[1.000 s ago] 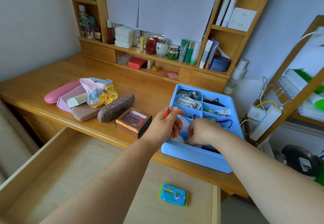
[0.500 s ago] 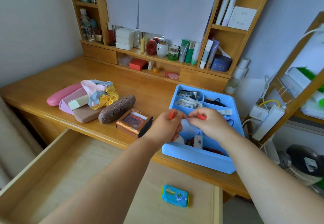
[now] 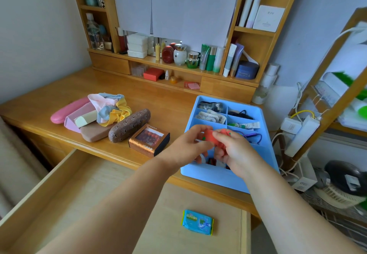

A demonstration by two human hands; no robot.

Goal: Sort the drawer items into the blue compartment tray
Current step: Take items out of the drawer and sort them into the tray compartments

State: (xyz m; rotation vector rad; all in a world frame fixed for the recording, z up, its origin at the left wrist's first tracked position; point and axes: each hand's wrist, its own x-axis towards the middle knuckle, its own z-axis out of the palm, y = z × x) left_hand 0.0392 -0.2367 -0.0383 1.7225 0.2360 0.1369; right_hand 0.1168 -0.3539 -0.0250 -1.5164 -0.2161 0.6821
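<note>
Red items, small and with green specks, are being held between both hands directly above the near compartments of the blue compartment tray; what they are exactly cannot be told. Left hand is pinching one side, fingers curled; right hand is gripping the other, thumb on top. Judged step: handling one drawer item before placing it. Next move is calling for lowering it into a free near compartment and releasing. Both forearms are reaching forward over the open drawer, where a blue packet is lying unsorted.
</note>
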